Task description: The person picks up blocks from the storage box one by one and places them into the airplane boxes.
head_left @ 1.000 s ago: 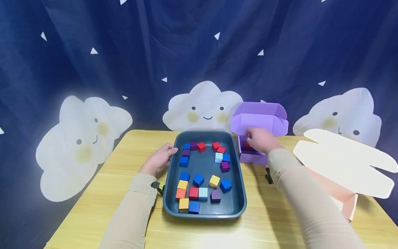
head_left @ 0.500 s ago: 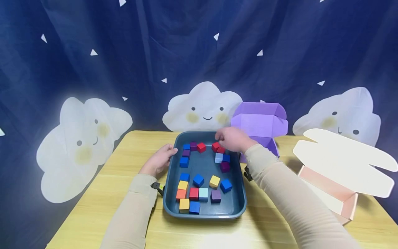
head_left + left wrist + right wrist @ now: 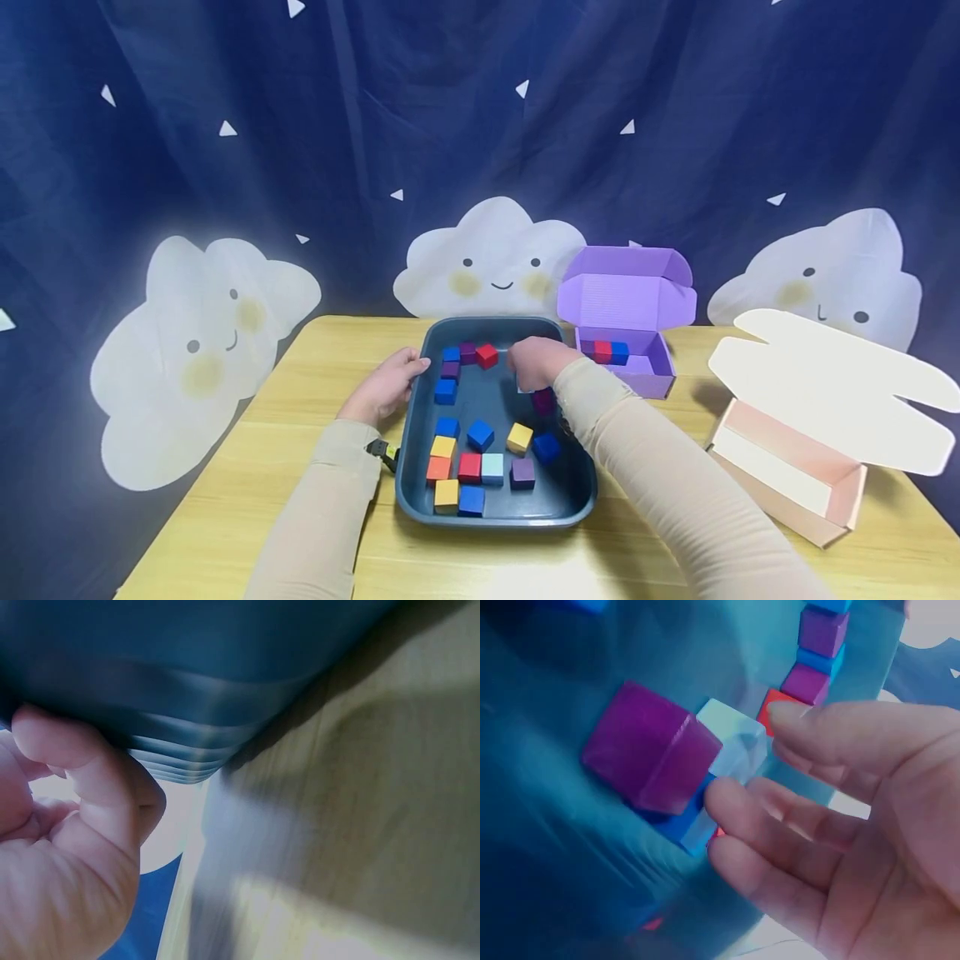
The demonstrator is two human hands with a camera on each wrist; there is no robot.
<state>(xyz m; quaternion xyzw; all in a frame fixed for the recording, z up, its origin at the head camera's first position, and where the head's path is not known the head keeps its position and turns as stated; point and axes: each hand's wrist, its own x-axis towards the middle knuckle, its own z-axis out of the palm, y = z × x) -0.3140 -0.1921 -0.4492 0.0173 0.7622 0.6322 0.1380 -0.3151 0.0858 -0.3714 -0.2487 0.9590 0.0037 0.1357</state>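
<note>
A dark blue-grey tray (image 3: 491,400) holds cubes of several colours. My left hand (image 3: 384,388) grips its left wall, thumb on the rim; in the left wrist view the fingers (image 3: 82,761) bend against the outside. Inside the tray's back right part is my right hand (image 3: 543,364). In the right wrist view its thumb and fingers stand apart around a light blue cube (image 3: 731,735), with nothing pinched. A purple cube (image 3: 637,746) and a blue cube (image 3: 694,825) lie close to the fingertips. From the head view, the hand hides most of this group.
Behind the tray on the right, an open purple box (image 3: 637,386) holds a row with a purple, a red (image 3: 602,352) and a blue cube (image 3: 619,353). An open pink box (image 3: 795,508) with a white lid stands at the right. A cloud-print curtain (image 3: 480,125) hangs behind the table (image 3: 300,467).
My right hand has come out of the purple box and moved left and down into the tray, uncovering the box's row of cubes. The left hand keeps its hold on the tray.
</note>
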